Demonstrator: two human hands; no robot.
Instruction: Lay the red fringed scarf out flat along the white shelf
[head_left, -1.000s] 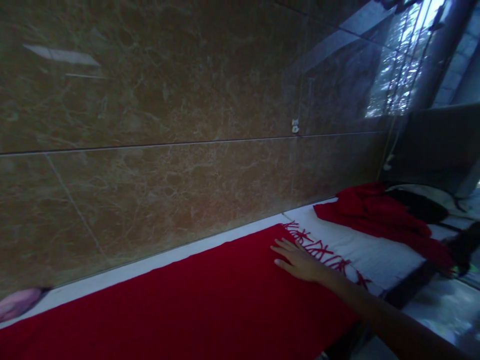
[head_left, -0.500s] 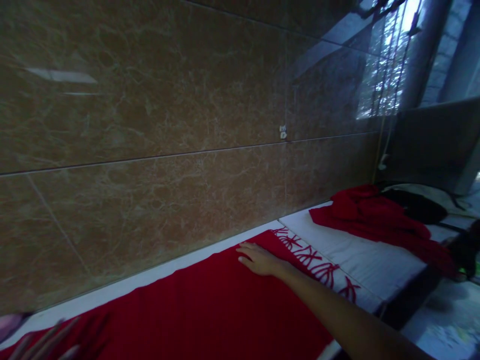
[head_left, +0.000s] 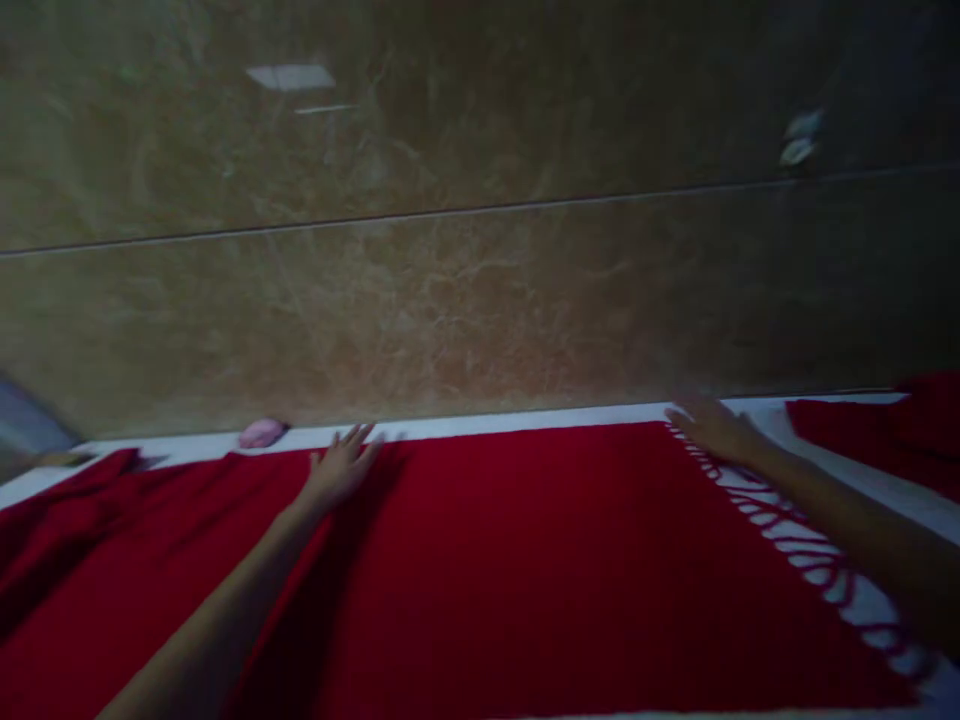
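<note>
A large red cloth (head_left: 525,560) with a red fringe (head_left: 795,540) along its right end lies spread over a white surface (head_left: 480,428) against a wall. My left hand (head_left: 341,468) rests flat on the cloth near its far edge, fingers spread. At the cloth's far right corner, where the fringe begins, my right hand (head_left: 712,428) lies flat, somewhat blurred, fingers stretched out. Neither hand holds anything. The cloth's left part (head_left: 67,520) is rumpled.
A brown marbled tile wall (head_left: 450,250) rises right behind the white surface. A small pink object (head_left: 261,433) lies on the white strip by the wall. Another red cloth (head_left: 892,430) lies at the right edge.
The view has swung left and down. My left hand has come in and lies on the cloth. My right hand stays on the cloth's far edge by the fringe.
</note>
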